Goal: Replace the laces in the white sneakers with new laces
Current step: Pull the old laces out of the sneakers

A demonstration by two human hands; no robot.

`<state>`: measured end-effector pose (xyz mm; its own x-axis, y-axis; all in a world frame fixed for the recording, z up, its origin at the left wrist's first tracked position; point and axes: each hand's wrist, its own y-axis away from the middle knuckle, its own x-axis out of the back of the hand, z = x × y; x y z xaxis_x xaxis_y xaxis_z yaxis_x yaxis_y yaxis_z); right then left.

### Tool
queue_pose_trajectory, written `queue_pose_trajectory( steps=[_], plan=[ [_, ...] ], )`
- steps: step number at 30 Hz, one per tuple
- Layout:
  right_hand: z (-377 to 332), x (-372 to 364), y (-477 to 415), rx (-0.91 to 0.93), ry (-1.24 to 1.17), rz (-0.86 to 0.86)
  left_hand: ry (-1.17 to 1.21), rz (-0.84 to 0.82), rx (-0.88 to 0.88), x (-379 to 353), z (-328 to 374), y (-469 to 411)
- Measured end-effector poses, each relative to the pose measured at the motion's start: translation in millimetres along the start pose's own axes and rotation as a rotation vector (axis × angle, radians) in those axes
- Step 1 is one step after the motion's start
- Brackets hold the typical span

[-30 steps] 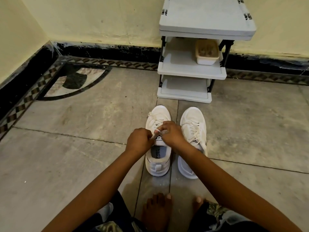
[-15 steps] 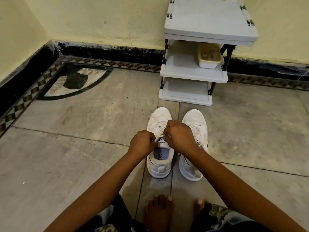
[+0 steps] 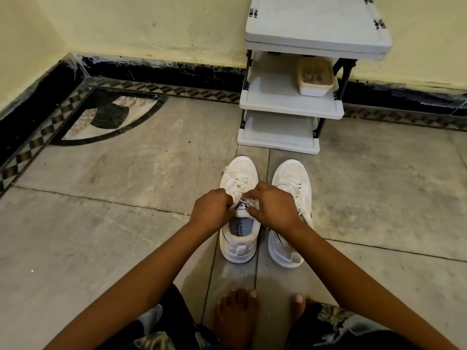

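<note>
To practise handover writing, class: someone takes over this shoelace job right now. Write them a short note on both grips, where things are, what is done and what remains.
Left grip: pinches the lace at the top eyelets of the left sneaker.
Right grip: pinches the same lace from the other side.
Things: both sneakers stand side by side on the floor, toes toward the shelf rack. The right sneaker is not held. No spare laces in view.
Done: nothing visible; both sneakers are fully laced.
Left: unlace both, thread new laces.
</note>
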<state>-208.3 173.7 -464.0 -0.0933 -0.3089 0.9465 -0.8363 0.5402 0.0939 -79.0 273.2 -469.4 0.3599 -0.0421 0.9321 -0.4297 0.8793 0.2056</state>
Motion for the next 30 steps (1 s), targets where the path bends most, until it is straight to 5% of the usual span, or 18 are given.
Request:
queue_pose_trajectory(
  steps=[4,7,12,14,16,20,25,27,30],
  plan=[
    [-11.1,0.4,-2.5,0.096,0.327,0.123,-0.066,0.009,-0.028,0.1,1.2,0.9],
    [-15.6,5.9,-9.1,0.113,0.278,0.182,-0.074,0.012,-0.033,-1.8,4.0,1.9],
    [-33.1,18.7,-18.0,-0.355,-1.053,0.044,-0.05,0.0,-0.028,-0.2,2.1,1.7],
    [-32.6,16.2,-9.3,-0.465,-1.338,0.065,-0.047,-0.009,-0.03,-0.6,2.0,2.2],
    [-22.1,13.5,-2.5,-0.381,-1.106,0.079,-0.045,-0.012,-0.04,-1.3,3.4,2.5],
    [-6.7,2.3,2.5,-0.043,-0.115,-0.022,0.045,0.021,-0.029,-1.6,5.2,4.0],
    [-15.4,-1.2,-7.3,0.108,0.298,0.093,0.043,0.018,-0.024,-1.8,5.3,6.6],
    [-17.7,6.1,-11.4,0.025,-0.003,0.086,0.034,0.009,-0.016,-2.4,4.8,7.1],
    [-30.9,25.8,-15.0,-0.096,-0.983,0.124,-0.016,-0.007,-0.014,-1.8,6.3,4.9]
  ],
)
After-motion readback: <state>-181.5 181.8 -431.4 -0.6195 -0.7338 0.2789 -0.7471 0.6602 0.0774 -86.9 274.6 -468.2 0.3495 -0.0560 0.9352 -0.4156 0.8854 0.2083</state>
